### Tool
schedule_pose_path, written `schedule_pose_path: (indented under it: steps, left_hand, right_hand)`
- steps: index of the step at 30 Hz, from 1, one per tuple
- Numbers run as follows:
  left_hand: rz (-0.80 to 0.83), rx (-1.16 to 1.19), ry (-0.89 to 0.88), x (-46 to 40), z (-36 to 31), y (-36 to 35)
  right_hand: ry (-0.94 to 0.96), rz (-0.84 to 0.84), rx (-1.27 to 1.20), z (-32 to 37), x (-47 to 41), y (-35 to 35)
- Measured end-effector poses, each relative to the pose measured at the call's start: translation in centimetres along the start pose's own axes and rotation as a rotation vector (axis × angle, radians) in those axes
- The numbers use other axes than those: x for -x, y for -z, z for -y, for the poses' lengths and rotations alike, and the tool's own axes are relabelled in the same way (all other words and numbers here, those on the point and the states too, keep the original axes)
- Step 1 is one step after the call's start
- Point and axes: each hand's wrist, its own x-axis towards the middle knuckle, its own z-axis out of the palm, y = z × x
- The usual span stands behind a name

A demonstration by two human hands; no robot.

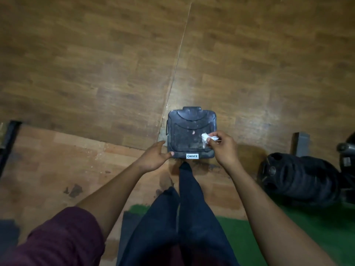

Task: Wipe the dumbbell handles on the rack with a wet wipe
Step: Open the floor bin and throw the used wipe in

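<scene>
A dark, dusty pedal bin [190, 131] with a white "CHOICE" label stands on the wooden floor in front of me, its lid closed. My right hand [222, 146] pinches a crumpled white wet wipe [208, 138] above the right side of the lid. My left hand [155, 155] has its fingers apart and its thumb touches the bin's front left corner. No dumbbell rack is in sight.
Black weight plates [295, 175] lie stacked on the floor at the right, with a metal post [300, 143] behind them. A dark metal frame [8, 139] stands at the left edge. My legs [184, 217] are below, over a green mat [288, 231].
</scene>
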Motion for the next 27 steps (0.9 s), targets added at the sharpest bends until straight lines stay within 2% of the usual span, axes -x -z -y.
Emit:
schedule_pose_path:
  steps: [5,11,15,19,23,27]
  left_hand:
    - [0.003,0.158,0.190,-7.3,5.1,-4.3]
    - [0.033,0.234,0.340,-15.1,10.2,-8.4]
    - [0.051,0.270,0.361,-19.3,12.0,-10.9]
    - [0.050,0.421,0.365,-22.1,13.4,-13.3]
    - [-0.020,0.567,0.433,-21.5,11.7,-13.9]
    - [-0.033,0.609,0.401,-19.9,10.5,-13.3]
  right_hand:
    - [-0.003,-0.039,0.118,-5.4,-3.8,-3.0]
    - [-0.012,-0.070,0.096,-11.3,-6.2,-5.5]
    - [-0.041,-0.110,0.053,-13.9,-6.3,-6.6]
    - [-0.090,-0.085,0.012,-15.4,-4.8,-7.4]
    - [-0.132,-0.046,-0.021,-17.3,-2.7,-8.1]
    - [-0.155,-0.028,-0.021,-18.4,-0.7,-8.9]
